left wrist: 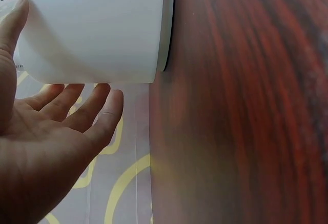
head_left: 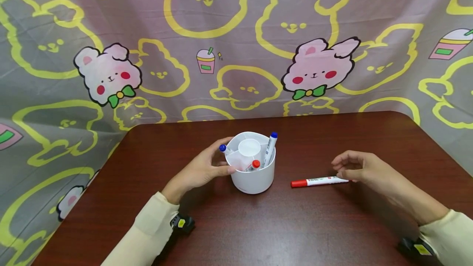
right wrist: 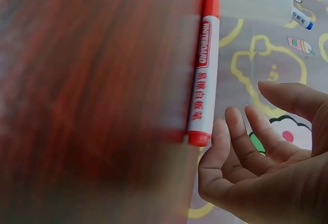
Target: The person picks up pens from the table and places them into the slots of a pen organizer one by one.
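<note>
A white round pen holder (head_left: 253, 182) with compartments stands on the table, steadied by my left hand (head_left: 201, 171). The thumb lies against its near side by the rim, while the fingers (left wrist: 97, 103) reach round the left side. Inside lean two blue-capped markers, one at the left (head_left: 226, 150) and one at the right (head_left: 269, 149), plus a red-tipped marker (head_left: 255, 165) in front. To the right, a red whiteboard marker (right wrist: 205, 75) lies flat, its cap pointing at the holder. My right hand (head_left: 363, 171) hovers by the marker's far right end, fingers loosely bent, holding nothing.
The dark brown wooden table (head_left: 258, 233) has rounded back corners. A grey curtain (head_left: 236, 52) printed with yellow outlines and cartoon bears hangs right behind it and along both sides. Black straps with small devices sit on both wrists.
</note>
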`<state>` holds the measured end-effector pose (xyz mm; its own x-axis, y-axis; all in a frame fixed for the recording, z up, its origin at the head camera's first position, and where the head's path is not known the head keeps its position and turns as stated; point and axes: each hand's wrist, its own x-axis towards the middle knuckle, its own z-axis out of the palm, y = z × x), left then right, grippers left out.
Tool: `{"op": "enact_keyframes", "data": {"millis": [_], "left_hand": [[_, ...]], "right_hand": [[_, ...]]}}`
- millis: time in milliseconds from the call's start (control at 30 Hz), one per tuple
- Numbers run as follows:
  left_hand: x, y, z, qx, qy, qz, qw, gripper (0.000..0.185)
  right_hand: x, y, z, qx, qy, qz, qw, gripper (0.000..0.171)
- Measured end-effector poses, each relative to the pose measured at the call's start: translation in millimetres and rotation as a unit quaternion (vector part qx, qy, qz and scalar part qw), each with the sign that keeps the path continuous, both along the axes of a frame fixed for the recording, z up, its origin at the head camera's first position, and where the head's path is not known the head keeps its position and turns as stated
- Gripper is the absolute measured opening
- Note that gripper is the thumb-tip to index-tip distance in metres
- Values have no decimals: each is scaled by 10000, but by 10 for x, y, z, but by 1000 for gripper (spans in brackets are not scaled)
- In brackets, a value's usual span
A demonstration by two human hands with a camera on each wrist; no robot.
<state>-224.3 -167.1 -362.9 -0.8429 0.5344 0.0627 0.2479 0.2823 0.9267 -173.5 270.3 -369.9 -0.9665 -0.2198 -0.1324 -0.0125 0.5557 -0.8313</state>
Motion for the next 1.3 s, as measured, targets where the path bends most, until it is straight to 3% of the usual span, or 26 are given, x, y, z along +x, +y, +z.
{"op": "enact_keyframes", "data": {"millis": [500, 800, 1133, 1300], "left_hand": [[21, 8, 26, -45, -27, -27, 10000, 87], [25, 6, 27, -121, -18, 9, 9999, 85], [57, 3, 32, -299, -107, 138, 9994, 85], [55, 22, -5, -118, -206, -34, 9997, 91]], "right_hand": [[-33, 59, -73, -64, -274, 58, 9996, 36], [-49, 8, -106, 140, 29, 376, 9992, 29], [-66, -30, -132, 487, 116, 352, 9981, 21], [-63, -39, -136, 713, 272, 389, 9963, 20]]}}
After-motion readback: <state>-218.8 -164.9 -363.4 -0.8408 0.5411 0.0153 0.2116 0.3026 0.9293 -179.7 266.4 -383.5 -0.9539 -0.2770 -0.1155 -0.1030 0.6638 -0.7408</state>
